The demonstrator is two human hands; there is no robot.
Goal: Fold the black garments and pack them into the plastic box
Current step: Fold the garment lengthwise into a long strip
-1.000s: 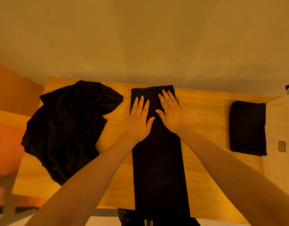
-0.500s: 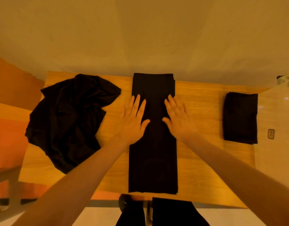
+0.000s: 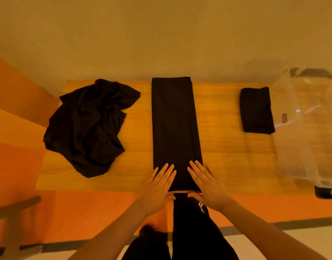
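A black garment folded into a long narrow strip (image 3: 174,126) lies across the middle of the wooden table (image 3: 221,147), from the far edge to the near edge. My left hand (image 3: 157,186) and my right hand (image 3: 208,184) lie flat with straight fingers on its near end, at the table's front edge. A crumpled black garment (image 3: 88,126) lies in a heap on the left. A small folded black garment (image 3: 257,110) sits on the right, next to the clear plastic box (image 3: 307,128).
The clear plastic box stands at the table's right end, reaching over its edge. An orange surface (image 3: 17,109) borders the table on the left and in front. A pale wall (image 3: 161,34) rises behind. My dark trouser legs (image 3: 191,231) stand below the front edge.
Both flat hands have slid along the strip from its far half toward me to its near end. The plastic box has come into sight on the right.
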